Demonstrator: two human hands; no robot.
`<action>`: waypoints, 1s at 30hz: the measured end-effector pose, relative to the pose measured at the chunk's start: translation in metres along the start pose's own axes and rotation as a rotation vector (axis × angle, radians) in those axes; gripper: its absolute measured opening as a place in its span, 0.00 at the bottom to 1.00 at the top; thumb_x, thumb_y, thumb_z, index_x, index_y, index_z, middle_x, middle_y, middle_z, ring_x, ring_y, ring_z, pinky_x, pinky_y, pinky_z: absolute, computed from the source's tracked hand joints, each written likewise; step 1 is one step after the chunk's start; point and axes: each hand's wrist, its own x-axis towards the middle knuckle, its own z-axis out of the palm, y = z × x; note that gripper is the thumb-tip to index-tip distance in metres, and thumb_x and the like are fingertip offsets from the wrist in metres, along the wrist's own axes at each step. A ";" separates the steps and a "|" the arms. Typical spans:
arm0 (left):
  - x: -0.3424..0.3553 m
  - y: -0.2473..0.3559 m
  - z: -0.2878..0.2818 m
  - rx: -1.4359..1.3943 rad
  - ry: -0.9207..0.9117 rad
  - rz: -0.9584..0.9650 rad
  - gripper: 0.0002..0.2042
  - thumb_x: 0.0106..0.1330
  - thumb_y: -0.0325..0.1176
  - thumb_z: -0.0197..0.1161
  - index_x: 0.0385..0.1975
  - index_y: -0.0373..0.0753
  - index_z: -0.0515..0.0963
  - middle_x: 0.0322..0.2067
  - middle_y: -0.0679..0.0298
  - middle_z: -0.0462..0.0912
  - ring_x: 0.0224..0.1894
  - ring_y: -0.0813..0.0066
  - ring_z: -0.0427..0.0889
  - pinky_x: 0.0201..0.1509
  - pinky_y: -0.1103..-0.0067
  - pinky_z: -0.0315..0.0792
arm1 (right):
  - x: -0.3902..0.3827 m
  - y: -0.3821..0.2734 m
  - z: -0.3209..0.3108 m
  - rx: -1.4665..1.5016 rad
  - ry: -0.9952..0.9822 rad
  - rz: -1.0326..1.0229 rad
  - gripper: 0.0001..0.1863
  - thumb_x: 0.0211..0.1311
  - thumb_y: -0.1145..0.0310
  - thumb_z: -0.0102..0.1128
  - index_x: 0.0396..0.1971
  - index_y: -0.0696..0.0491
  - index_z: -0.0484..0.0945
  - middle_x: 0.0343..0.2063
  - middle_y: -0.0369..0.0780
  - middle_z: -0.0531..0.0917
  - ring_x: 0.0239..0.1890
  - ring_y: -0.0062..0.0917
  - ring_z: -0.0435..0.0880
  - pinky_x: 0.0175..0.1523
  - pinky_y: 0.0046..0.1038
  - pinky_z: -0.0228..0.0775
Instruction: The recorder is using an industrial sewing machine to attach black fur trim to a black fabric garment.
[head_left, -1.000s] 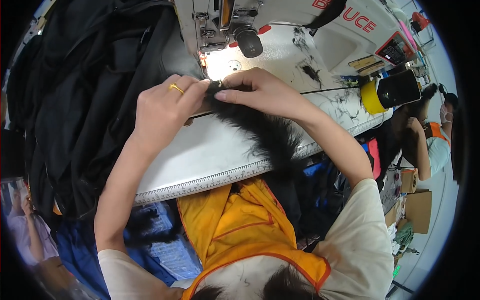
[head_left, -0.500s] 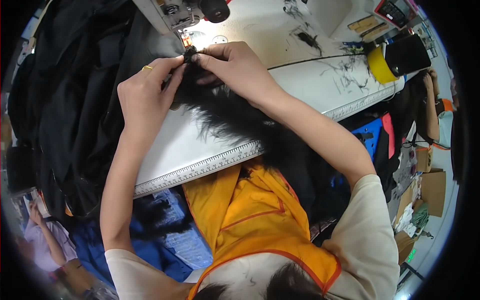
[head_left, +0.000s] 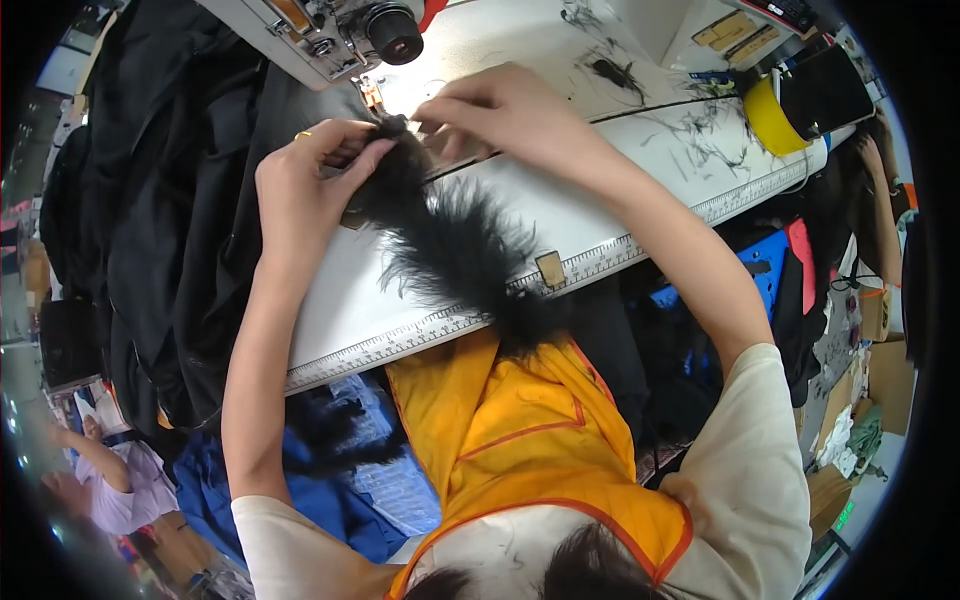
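Head view, as I watch remotely: the left hand [head_left: 308, 185] has its fingers closed on the far end of a black fluffy strip [head_left: 460, 245], just near of the sewing machine [head_left: 300, 45]. Close to that end, the right hand [head_left: 510, 105] has bent fingers; I cannot tell whether they pinch anything. The strip trails near and right over the white counter [head_left: 340, 320], across its ruler [head_left: 400, 342]. I judge only the far end in work; the remainder lies loose, and any finished stitching is too hidden to confirm.
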 end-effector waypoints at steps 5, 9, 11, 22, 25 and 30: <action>-0.001 0.000 0.004 -0.190 -0.088 -0.157 0.10 0.51 0.20 0.65 0.33 0.30 0.75 0.25 0.68 0.78 0.27 0.86 0.72 0.36 0.88 0.68 | 0.007 0.003 0.013 -0.126 0.134 -0.461 0.11 0.51 0.69 0.62 0.36 0.52 0.79 0.27 0.35 0.82 0.31 0.20 0.81 0.34 0.20 0.71; -0.002 0.005 0.004 -0.162 -0.129 -0.146 0.12 0.50 0.18 0.64 0.36 0.32 0.74 0.28 0.67 0.78 0.31 0.84 0.73 0.40 0.87 0.68 | 0.022 0.011 0.007 -0.196 0.061 -0.393 0.11 0.51 0.70 0.62 0.36 0.52 0.79 0.29 0.35 0.82 0.31 0.20 0.81 0.36 0.22 0.72; -0.005 0.006 0.004 -0.196 -0.119 -0.162 0.13 0.50 0.18 0.64 0.36 0.33 0.74 0.29 0.66 0.78 0.32 0.83 0.74 0.41 0.87 0.68 | 0.021 0.015 0.008 -0.187 0.054 -0.416 0.11 0.51 0.70 0.62 0.36 0.52 0.79 0.28 0.35 0.82 0.30 0.20 0.81 0.36 0.22 0.72; -0.004 -0.003 0.004 -0.345 -0.090 -0.166 0.09 0.50 0.22 0.66 0.32 0.34 0.76 0.25 0.66 0.79 0.28 0.85 0.75 0.36 0.87 0.70 | 0.020 0.013 0.011 -0.160 0.045 -0.354 0.12 0.47 0.66 0.64 0.33 0.52 0.78 0.30 0.39 0.81 0.31 0.26 0.83 0.36 0.26 0.74; -0.004 -0.010 0.004 -0.447 -0.081 -0.239 0.07 0.52 0.22 0.65 0.31 0.33 0.77 0.23 0.68 0.78 0.27 0.88 0.73 0.36 0.88 0.69 | 0.016 0.006 0.016 0.000 0.046 -0.283 0.18 0.48 0.74 0.64 0.42 0.54 0.74 0.36 0.34 0.79 0.33 0.18 0.80 0.42 0.21 0.75; -0.004 -0.011 0.005 -0.397 -0.087 -0.252 0.08 0.51 0.19 0.63 0.32 0.33 0.77 0.25 0.68 0.78 0.28 0.86 0.73 0.36 0.88 0.69 | 0.017 0.003 0.022 -0.010 0.039 -0.237 0.23 0.49 0.73 0.64 0.48 0.53 0.69 0.44 0.37 0.74 0.38 0.19 0.79 0.44 0.21 0.72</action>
